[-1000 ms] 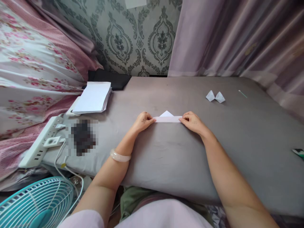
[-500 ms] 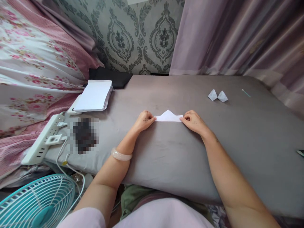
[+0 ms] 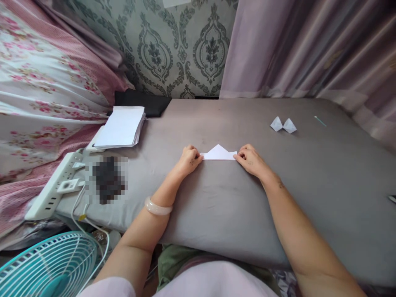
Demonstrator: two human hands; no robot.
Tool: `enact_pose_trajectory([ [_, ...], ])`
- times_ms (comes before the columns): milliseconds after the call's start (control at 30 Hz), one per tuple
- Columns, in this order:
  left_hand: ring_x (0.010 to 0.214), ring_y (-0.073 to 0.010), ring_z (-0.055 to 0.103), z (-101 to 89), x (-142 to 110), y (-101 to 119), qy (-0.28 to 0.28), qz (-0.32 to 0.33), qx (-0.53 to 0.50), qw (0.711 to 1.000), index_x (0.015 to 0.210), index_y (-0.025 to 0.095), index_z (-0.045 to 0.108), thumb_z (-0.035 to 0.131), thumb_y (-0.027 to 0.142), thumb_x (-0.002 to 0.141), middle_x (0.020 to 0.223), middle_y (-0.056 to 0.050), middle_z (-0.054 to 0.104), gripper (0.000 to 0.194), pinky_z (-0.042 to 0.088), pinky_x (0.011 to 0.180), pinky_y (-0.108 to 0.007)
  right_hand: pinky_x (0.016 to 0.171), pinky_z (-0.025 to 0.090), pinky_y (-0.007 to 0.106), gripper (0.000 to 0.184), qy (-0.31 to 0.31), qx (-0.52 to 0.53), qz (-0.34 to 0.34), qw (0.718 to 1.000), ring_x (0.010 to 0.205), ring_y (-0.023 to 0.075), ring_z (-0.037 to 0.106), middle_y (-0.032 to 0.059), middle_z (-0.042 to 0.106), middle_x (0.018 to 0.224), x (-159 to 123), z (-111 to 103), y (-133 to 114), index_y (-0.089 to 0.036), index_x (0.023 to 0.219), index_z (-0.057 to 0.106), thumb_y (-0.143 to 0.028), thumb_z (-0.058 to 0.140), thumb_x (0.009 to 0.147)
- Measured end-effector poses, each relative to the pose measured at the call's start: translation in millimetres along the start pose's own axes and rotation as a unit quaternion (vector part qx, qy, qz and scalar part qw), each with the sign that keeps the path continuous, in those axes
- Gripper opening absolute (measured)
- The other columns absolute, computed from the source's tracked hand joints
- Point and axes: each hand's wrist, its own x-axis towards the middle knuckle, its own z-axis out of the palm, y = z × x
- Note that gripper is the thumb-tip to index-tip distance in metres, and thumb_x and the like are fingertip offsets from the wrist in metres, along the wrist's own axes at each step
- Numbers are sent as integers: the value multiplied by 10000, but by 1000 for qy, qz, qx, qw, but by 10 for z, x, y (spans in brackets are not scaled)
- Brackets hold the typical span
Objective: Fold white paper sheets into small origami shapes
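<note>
A folded white sheet of paper (image 3: 219,153) lies in front of me, a flat strip with a triangular peak on its far side. My left hand (image 3: 191,159) pinches its left end between thumb and fingers. At the right end, my right hand (image 3: 249,159) grips the paper the same way. Farther off to the right sits a white folded paper piece (image 3: 283,125) with two pointed halves joined in the middle.
A stack of white paper (image 3: 120,126) lies at the left near a black folded item (image 3: 145,103). A power strip (image 3: 52,185) with plugs and cables runs along the left edge, above a turquoise fan (image 3: 52,264). A thin stick (image 3: 320,121) lies far right.
The view has shifted slightly. The paper's side parts now look a little more raised or slanted near the peak; both hands keep their hold on its ends.
</note>
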Motion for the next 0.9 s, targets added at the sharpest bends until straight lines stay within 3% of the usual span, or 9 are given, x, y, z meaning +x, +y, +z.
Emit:
enact_pose_trajectory([
  [100,998,-245,490,11,-40,52,3,4,54,999,929,124,603,514,268,861,1021,-132,551,183,420,907,-402,820,432,327,189,0,2,24,1000,841,173,555,56,519,960,-16,-20,-19,-206,727,523,-353,515,845],
  [200,1081,-290,439,-3,-84,166,19,3,126,992,1257,122,483,474,227,872,1216,-181,469,399,380,914,-453,811,437,320,146,-6,17,38,999,847,168,552,48,506,964,-36,-53,-31,-210,783,525,-346,535,832],
  [300,1149,-288,392,-27,-112,289,16,79,175,981,1393,255,388,390,94,871,1311,-147,403,546,312,958,-463,779,445,303,128,-11,32,25,999,797,149,538,38,507,961,-49,-80,8,-211,807,536,-338,534,827],
  [400,1142,-271,397,-42,-115,359,-37,166,202,965,1341,343,476,335,65,888,1283,-109,441,550,298,954,-441,748,449,289,126,-9,31,24,999,754,136,530,30,515,945,-53,-94,71,-208,829,549,-334,539,820],
  [500,1083,-265,428,-46,-98,369,-78,193,212,955,1324,327,514,341,137,923,1236,-111,494,476,332,898,-413,759,455,302,117,6,3,11,1000,770,151,544,36,537,948,-59,-74,38,-208,892,561,-296,534,820],
  [567,1052,-253,446,-43,-82,362,-87,199,211,953,1330,302,514,350,162,931,1209,-114,521,453,348,872,-394,818,450,331,160,26,-35,-25,999,878,184,558,65,562,1016,-82,-21,-96,-208,968,571,-203,482,835],
  [667,1030,-233,475,-38,-60,361,-86,210,206,952,1294,268,546,356,175,939,1171,-107,552,412,367,871,-372,938,403,383,390,20,-100,-113,988,1078,230,522,114,578,1164,-166,133,-430,-197,1123,567,-56,325,852],
  [767,1007,-216,497,-40,-52,384,-92,217,202,951,1135,199,640,392,211,940,1154,-106,567,316,400,889,-341,1020,374,389,385,-28,-106,-142,984,1193,247,480,158,552,1258,-275,317,-720,-133,1251,512,-195,310,930],
  [900,998,-213,513,-64,-99,394,-92,207,192,955,1110,172,643,432,225,926,1142,-107,589,284,453,877,-311,1116,292,413,570,-38,-107,-105,988,1371,269,330,198,381,1466,-363,461,-782,-45,1417,350,-376,301,955],
])
